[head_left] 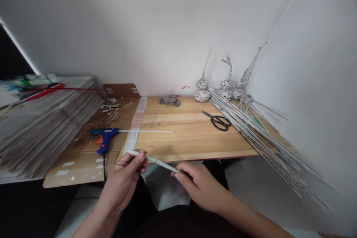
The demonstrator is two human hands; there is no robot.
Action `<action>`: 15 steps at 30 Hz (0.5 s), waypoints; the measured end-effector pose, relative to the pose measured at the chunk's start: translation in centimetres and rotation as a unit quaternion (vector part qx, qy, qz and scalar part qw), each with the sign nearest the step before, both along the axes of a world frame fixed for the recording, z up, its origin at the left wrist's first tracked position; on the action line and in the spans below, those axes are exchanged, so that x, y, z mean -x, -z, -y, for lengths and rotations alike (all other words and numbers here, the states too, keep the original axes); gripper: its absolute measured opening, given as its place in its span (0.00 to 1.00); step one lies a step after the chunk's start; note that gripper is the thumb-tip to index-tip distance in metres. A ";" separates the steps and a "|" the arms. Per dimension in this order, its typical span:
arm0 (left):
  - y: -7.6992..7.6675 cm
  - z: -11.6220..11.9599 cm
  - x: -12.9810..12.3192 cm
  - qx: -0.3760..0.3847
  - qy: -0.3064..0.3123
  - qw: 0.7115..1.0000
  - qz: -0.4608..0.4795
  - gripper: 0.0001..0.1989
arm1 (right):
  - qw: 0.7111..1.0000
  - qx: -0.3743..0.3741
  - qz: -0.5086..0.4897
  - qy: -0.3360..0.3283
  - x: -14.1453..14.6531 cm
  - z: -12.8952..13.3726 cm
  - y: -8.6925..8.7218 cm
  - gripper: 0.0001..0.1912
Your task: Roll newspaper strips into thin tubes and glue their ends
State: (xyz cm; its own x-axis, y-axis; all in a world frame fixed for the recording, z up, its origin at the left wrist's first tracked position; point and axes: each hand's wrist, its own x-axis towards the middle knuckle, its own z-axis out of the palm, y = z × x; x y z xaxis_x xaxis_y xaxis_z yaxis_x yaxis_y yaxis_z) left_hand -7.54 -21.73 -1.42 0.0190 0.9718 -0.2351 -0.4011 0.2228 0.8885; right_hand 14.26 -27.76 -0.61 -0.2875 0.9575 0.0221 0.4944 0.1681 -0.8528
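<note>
A thin pale green speckled paper strip (159,162) stretches between my two hands, just off the table's front edge. My left hand (128,169) pinches it near its left end between thumb and fingers. My right hand (196,182) grips the other end, and the fingertips hide that tip. Beyond my hands lie black-handled scissors (220,122) on the wooden table (167,145). A blue glue gun (105,139) with a long white glue stick (147,131) lies left of centre.
Newspaper stacks (50,126) fill the left side, with red-handled tool (47,91) on top. Paper scraps (111,109) lie on cardboard (80,156). A grey cloth (170,100) rests near the wall. Woven paper gourd shapes (202,91) stand behind a bundle of paper rods (251,139) overhanging the right front edge.
</note>
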 end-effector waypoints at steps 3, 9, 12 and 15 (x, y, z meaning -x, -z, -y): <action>0.3 -0.3 -0.4 0.003 -0.003 1.000 0.009 0.13 | 0.999 -0.034 0.030 0.019 -1.6 1.2 0.6 0.14; 0.5 -0.9 -1.1 -0.001 0.071 0.997 -0.030 0.17 | 0.980 -0.076 0.161 0.094 -7.0 1.3 1.3 0.15; 0.8 -0.9 -0.4 -0.034 0.068 0.990 -0.117 0.23 | 0.928 -0.124 0.276 0.218 -11.5 -0.4 0.4 0.19; 1.5 -0.8 1.4 -0.084 0.051 0.963 -0.250 0.16 | 0.855 -0.128 0.414 0.285 -16.3 -2.8 -1.1 0.23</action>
